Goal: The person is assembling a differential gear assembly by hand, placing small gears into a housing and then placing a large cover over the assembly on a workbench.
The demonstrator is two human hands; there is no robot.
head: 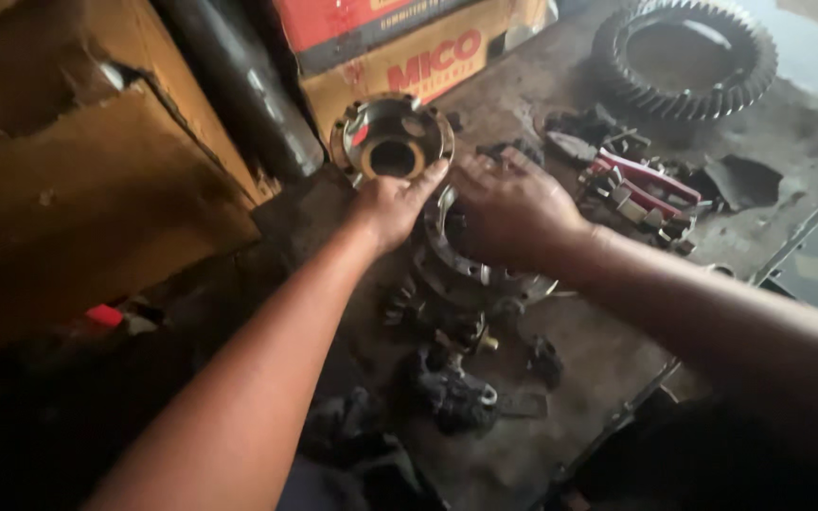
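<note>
Right now both hands are on a round flanged metal housing [471, 270] that sits tilted on the grimy workbench [608, 350], near the middle of it. The left hand [392, 203] lies over its upper left rim, fingers stretched together and flat, one fingertip touching the lip of a second cup-shaped housing [392, 140] just behind. The right hand [508, 203] covers the top of the flanged part, fingers curled down over it; whether they actually pinch the rim I cannot tell. To handle it well, I'd judge the part needs a firm hold on both sides, kept level, since it looks heavy and greasy. Small dark gears and fittings [452, 383] lie loose just in front. Red-handled tools [641, 189] rest to the right, a large ring gear [684, 59] farther back, and cardboard boxes [409, 57] behind.
</note>
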